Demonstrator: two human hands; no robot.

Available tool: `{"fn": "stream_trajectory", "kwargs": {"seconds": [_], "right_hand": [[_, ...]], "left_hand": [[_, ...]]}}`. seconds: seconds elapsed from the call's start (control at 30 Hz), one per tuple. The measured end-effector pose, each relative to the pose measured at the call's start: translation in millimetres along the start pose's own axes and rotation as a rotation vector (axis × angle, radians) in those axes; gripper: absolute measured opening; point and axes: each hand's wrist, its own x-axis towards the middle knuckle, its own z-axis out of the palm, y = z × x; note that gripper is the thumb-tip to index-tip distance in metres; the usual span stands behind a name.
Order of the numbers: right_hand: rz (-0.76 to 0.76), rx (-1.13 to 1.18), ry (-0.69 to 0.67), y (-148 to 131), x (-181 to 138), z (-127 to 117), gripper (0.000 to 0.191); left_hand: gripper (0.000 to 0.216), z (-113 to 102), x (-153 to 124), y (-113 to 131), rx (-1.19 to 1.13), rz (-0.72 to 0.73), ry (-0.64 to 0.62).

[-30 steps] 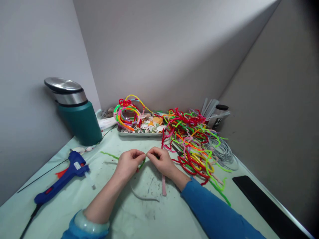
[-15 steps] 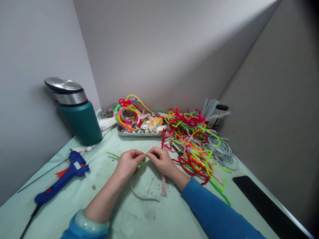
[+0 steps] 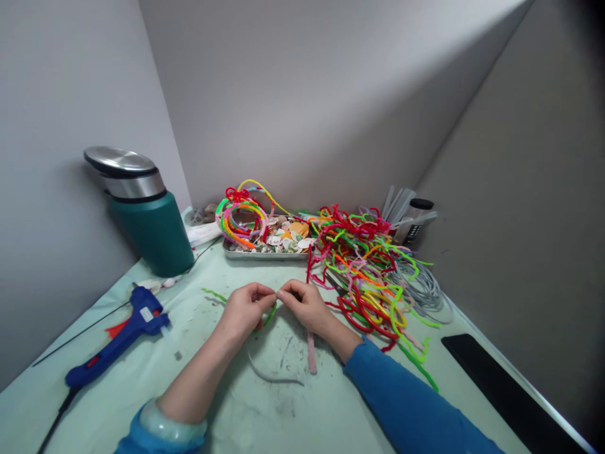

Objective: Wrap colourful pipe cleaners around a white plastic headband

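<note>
Pinched between thumb and finger, the left hand's grip [image 3: 247, 309] holds one fuzzy green strand [image 3: 215, 294] just above the desk [image 3: 331, 419]; one end pokes out past the wrist side, and a bend shows below the fingertips. Closed too, the right hand's grip [image 3: 305, 306] meets it tip to tip, though what lies inside is too small to tell. Beneath lie one thin grey curved strip [image 3: 274, 378] and one flat pink strip [image 3: 311, 354]. One metal tray [image 3: 269, 256], one blue plastic glue gun [image 3: 120, 337], one green bottle [image 3: 154, 233] and an uncountable fuzzy, multicoloured heap [image 3: 363, 252] surround them. Pale, smudged green covering; plain grey walls [image 3: 302, 101].
</note>
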Motion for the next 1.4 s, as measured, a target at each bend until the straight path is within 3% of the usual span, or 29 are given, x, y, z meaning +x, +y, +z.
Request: {"fn": "stream_trajectory", "kwargs": {"seconds": [0.33,0.6,0.9,1.4], "right_hand": [[0.011,0.015,0.010,-0.4,0.8,-0.2,0.017],[0.004,0.023,0.012,-0.8,0.9,-0.4,0.017],[0.003,0.026,0.001,0.2,0.1,0.0,0.016],[0.005,-0.004,0.010,4.8,0.4,1.6,0.016]], "left_hand": [[0.023,0.8,-3.1,4.9,0.021,0.022,-0.054],[0.018,0.1,-1.1,-3.5,0.182,0.247,-0.033],[0.020,1.9,-9.3,6.9,0.572,0.467,0.051],[0.013,2.9,-13.7,7.3,0.794,0.489,0.090]]}}
